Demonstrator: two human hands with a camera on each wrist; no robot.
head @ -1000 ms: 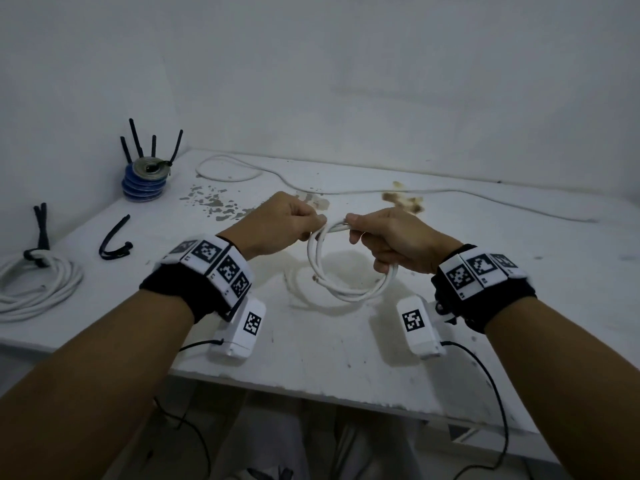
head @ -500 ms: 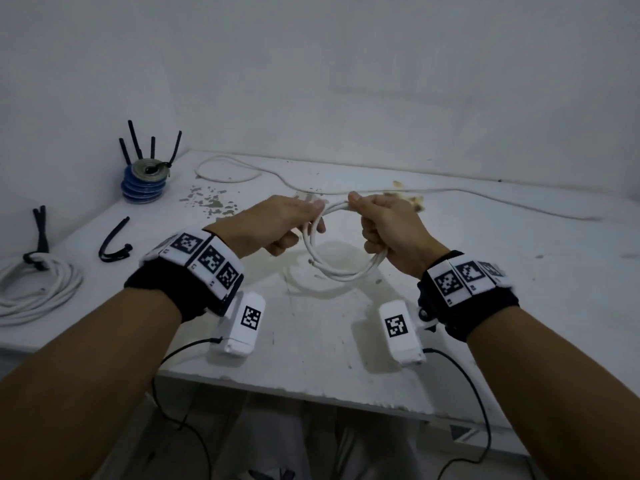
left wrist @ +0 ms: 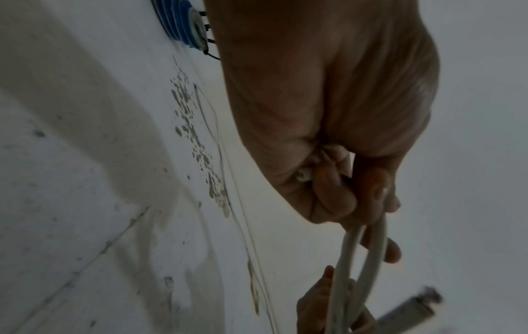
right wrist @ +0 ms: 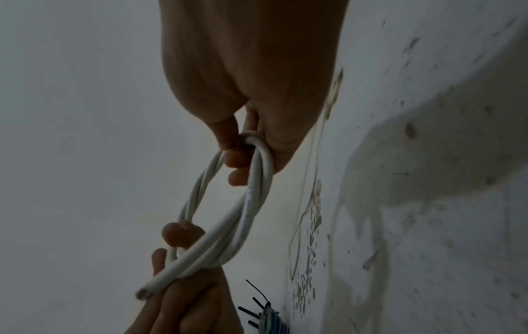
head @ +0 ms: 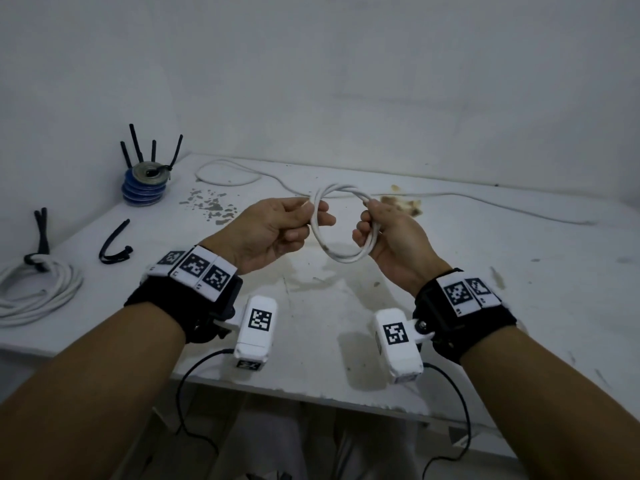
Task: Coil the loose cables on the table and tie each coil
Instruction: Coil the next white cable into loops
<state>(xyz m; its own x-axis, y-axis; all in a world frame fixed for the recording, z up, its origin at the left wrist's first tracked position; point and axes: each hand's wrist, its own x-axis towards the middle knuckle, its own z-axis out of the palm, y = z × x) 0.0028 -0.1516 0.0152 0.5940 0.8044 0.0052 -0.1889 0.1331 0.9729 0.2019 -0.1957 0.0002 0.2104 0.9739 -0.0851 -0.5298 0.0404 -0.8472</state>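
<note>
A short white cable (head: 343,256) is wound into a small coil of a few loops and held in the air above the white table (head: 519,289). My left hand (head: 277,226) grips the coil's left side with curled fingers, and its cut end (left wrist: 302,175) shows inside the fist. My right hand (head: 388,233) grips the right side, fingers wrapped round the loops (right wrist: 257,162). The coil's other cut end (right wrist: 143,293) sticks out past the left hand in the right wrist view. A longer loose white cable (head: 485,199) lies along the table's far edge.
A tied white cable coil (head: 34,292) with a black tie lies at the far left. A loose black tie (head: 114,244) rests beside it. A stack of blue tape rolls (head: 145,185) with black ties stuck in it stands at the back left corner, near the wall.
Both hands have risen and turned palms inward, lifting the coil higher and farther from me. The coil now stands as an upright ring between the hands.
</note>
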